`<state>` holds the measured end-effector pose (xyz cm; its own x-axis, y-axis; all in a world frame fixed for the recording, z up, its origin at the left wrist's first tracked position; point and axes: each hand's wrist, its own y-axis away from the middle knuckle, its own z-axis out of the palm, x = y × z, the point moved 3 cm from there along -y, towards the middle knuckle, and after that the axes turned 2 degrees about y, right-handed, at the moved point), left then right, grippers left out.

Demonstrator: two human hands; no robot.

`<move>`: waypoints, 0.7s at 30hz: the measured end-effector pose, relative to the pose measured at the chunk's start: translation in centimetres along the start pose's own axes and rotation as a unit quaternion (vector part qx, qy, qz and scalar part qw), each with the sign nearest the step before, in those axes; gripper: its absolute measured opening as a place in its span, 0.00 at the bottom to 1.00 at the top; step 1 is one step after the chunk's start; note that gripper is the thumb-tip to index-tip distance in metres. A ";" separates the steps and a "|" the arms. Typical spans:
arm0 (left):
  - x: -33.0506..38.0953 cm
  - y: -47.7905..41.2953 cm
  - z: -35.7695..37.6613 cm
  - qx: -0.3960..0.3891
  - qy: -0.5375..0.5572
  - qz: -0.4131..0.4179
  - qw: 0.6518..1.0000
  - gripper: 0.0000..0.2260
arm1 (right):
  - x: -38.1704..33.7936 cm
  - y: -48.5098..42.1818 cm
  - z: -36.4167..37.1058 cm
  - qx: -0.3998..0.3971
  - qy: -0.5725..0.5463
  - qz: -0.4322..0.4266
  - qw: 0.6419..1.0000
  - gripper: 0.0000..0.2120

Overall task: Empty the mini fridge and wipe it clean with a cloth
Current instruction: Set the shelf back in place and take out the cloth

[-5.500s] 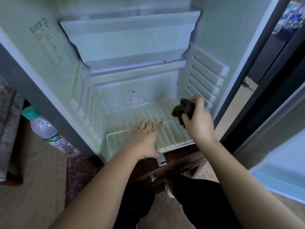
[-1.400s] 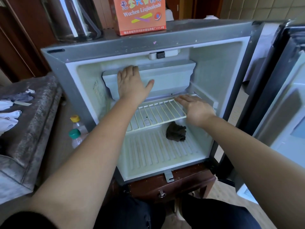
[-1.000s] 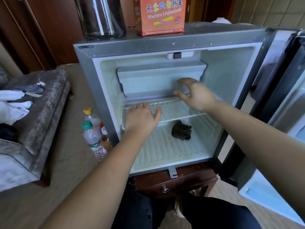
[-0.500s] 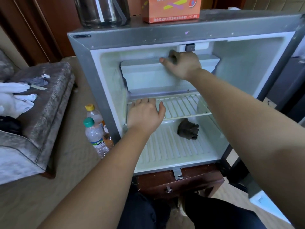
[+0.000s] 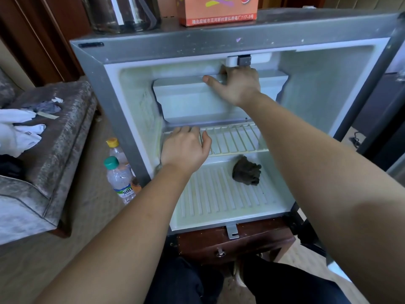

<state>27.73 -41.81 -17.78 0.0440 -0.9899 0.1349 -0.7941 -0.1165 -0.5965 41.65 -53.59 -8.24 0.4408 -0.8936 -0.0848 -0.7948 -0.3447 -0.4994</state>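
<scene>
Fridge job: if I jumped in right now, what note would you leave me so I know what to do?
Left hand lies flat and open on the wire shelf. Right hand is on the top edge of the freezer flap; its fingers are hidden behind it.
The dark cloth lies loose on the fridge floor, right side, under the shelf. Some bottles stand on the room floor left of the fridge.
Done: no food or drink shows inside.
Left: pick up the cloth and wipe. How much is already wiped cannot be told.
</scene>
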 end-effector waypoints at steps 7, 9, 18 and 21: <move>-0.1 -0.2 0.2 0.026 0.018 0.009 0.999 0.22 | -0.1 0.0 0.0 -0.010 -0.003 0.012 1.000 0.33; -0.2 -0.1 0.3 0.030 0.021 0.015 0.999 0.22 | 0.0 0.0 0.1 -0.010 0.000 0.016 1.000 0.33; -0.2 -0.2 0.5 0.008 0.023 0.016 1.000 0.25 | -0.1 0.0 0.3 -0.008 0.012 0.026 1.000 0.35; -0.5 -0.8 0.4 -0.056 0.024 -0.019 0.998 0.26 | -0.3 0.6 0.2 0.000 -0.010 0.023 1.000 0.33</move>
<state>28.59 -41.27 -17.63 0.0489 -0.9797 0.1947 -0.8557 -0.1416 -0.4977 41.14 -53.46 -8.63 0.4116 -0.9026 -0.1261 -0.8149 -0.3025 -0.4944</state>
